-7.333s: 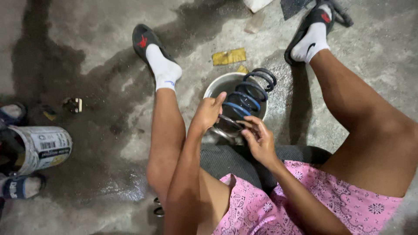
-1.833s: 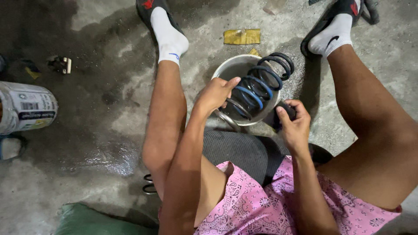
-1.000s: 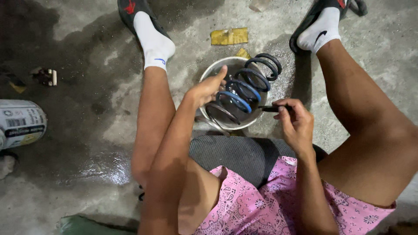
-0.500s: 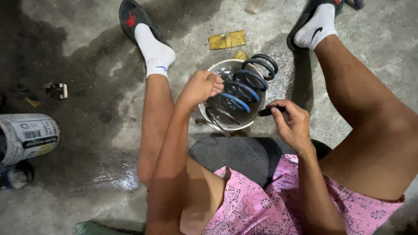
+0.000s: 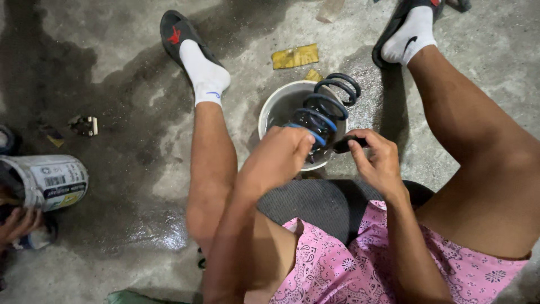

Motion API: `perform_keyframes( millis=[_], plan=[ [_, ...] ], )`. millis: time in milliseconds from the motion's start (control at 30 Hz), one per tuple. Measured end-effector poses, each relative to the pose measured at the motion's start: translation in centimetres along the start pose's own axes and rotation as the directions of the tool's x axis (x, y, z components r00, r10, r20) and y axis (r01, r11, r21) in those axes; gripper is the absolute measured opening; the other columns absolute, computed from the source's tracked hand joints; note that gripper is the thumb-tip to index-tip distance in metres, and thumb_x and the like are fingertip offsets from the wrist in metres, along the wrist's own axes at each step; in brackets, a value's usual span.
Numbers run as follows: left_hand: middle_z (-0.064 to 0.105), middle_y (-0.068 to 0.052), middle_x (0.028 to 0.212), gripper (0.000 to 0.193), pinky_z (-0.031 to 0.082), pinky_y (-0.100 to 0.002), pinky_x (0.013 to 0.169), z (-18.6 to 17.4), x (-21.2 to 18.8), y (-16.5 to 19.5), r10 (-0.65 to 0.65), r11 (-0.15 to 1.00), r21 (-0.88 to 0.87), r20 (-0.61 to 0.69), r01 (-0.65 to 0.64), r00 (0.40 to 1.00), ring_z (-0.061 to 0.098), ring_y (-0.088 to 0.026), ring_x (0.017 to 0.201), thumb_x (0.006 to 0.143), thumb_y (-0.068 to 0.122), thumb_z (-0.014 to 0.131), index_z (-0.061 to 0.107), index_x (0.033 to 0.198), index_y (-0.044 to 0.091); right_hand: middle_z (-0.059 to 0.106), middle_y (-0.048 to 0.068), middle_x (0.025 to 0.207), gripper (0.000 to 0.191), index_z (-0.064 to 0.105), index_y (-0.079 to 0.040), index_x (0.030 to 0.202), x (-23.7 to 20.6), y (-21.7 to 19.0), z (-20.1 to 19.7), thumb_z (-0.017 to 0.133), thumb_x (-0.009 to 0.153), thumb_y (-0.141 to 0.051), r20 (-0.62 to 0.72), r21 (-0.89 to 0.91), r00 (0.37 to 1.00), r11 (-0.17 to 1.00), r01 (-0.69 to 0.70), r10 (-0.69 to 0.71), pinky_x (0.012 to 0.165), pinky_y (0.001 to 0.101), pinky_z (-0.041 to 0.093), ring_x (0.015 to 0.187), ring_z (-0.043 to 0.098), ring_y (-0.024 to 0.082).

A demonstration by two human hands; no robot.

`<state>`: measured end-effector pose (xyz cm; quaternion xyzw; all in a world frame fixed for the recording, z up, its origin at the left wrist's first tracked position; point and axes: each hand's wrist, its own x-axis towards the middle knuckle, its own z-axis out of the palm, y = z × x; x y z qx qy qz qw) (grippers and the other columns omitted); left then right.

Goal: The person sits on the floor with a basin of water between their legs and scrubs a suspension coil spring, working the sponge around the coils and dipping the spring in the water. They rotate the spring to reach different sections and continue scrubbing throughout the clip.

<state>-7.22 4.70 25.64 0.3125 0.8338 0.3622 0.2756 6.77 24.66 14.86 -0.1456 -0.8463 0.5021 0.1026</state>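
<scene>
The left hand (image 5: 279, 156) is curled over the near end of a dark coil spring (image 5: 325, 111) with blue bits, holding it, and the right hand (image 5: 376, 160) pinches a small black thing (image 5: 344, 144) right next to the spring. The spring leans in a round metal bowl (image 5: 273, 105) on the wet grey floor (image 5: 124, 186), between the person's two legs. Far off to the left lies a white can (image 5: 49, 181) on its side, with another person's fingers (image 5: 17, 224) just under it, and a yellow scrap (image 5: 295, 56) lies behind the bowl.
</scene>
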Motion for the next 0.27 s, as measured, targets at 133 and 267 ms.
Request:
perform_keyframes(
  millis=[133, 267],
  plan=[
    [0.066, -0.026, 0.084, 0.022, 0.05, -0.054, 0.07, 1.0, -0.8, -0.4, 0.059, 0.998, 0.011, -0.029, -0.059, 0.998, 0.066, -0.045, 0.085, 0.097, 0.016, 0.057, 0.068, 0.087, 0.001, 0.074, 0.014, 0.107, 0.015, 0.068, 0.0, 0.114, 0.3, -0.3, 0.3, 0.067, 0.099, -0.004, -0.027, -0.017, 0.995, 0.995, 0.099, -0.099, 0.08, 0.0306, 0.054, 0.092, 0.072, 0.019],
    [0.066, -0.026, 0.083, 0.021, 0.051, -0.053, 0.07, 1.8, -0.9, -1.2, 0.073, 0.997, 0.004, -0.016, -0.073, 0.997, 0.067, -0.045, 0.085, 0.096, 0.015, 0.058, 0.069, 0.085, 0.0, 0.073, 0.015, 0.111, 0.025, 0.064, 0.0, 0.125, 0.3, -0.6, 0.8, 0.065, 0.1, -0.003, -0.09, 0.021, 0.988, 0.992, 0.128, -0.126, 0.09, 0.0316, 0.056, 0.101, 0.073, 0.022]
  ],
)
